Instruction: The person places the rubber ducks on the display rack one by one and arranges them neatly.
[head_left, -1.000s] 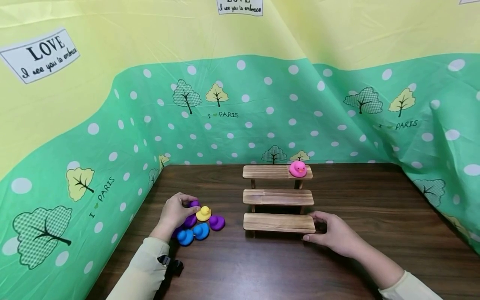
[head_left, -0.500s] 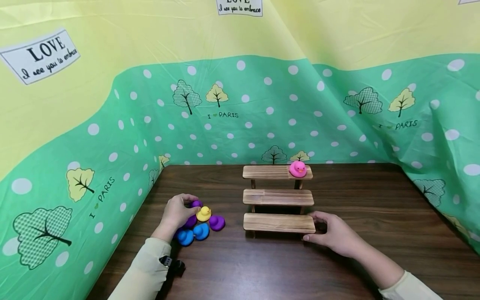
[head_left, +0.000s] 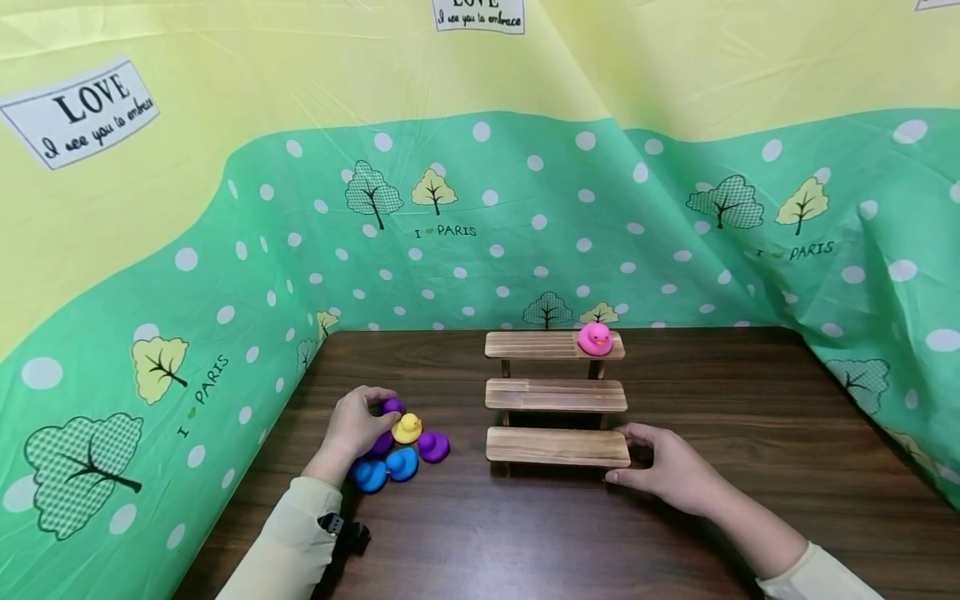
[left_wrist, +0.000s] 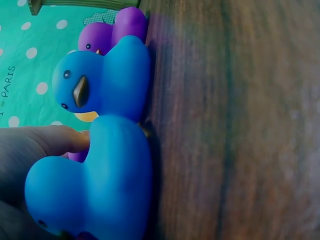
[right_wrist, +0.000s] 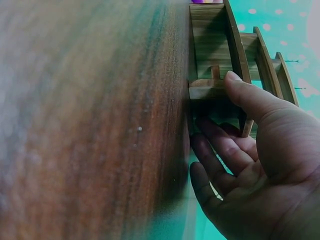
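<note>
As I read the scene from my remote station, with twelve o'clock at the top of the head view, a yellow and green printed cloth point(head_left: 645, 221) filled the background. Below it I recorded a dark wood-grain table point(head_left: 525, 537). On the table, toward five o'clock, stood a three-tier wooden stand point(head_left: 557, 395), upright.

At the stand's four o'clock, I found the right hand point(head_left: 667, 469) gripping the end of the lowest shelf; its thumb met the front edge and its other fingers were spread apart, curled behind and beneath. Between seven and eight o'clock, I noted the left hand point(head_left: 351, 429) with thumb and forefinger pinching a purple duck point(head_left: 392, 406).

Around the yellow duck point(head_left: 407, 428), just beside the left thumb, I logged one more purple duck point(head_left: 433, 447) at four o'clock, a blue duck point(head_left: 402, 463) at six, another blue duck point(head_left: 370, 476) past seven, and a partly covered purple one point(head_left: 383, 442) at eight. The pink duck point(head_left: 596, 339) sat on the top shelf, at the stand's one o'clock.
</note>
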